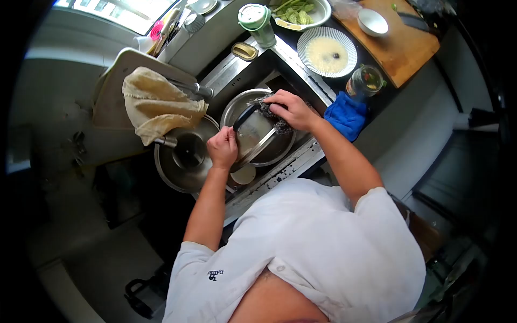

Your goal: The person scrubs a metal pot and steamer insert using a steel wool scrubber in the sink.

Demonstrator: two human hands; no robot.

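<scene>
Over the sink, my left hand (222, 146) is closed at the lower end of a black handle (246, 117). The handle appears to belong to a tilted pot lid (252, 141) with a metal rim. My right hand (293, 109) presses a steel wool scrubber (281, 127) against the upper end of the handle and the lid's edge, its fingers curled over the wool. Beneath both hands is a round steel basin (227, 114) in the sink. Left of it sits another steel basin (164, 171), partly under the faucet.
A beige cloth (156, 105) drapes over the faucet (200, 89). Behind the sink stand a brush (245, 51) and a green cup (259, 29). To the right are a plate of cloudy liquid (327, 52), a glass jar (367, 81), a blue cloth (344, 116) and a cutting board (398, 46) with a white bowl (372, 22).
</scene>
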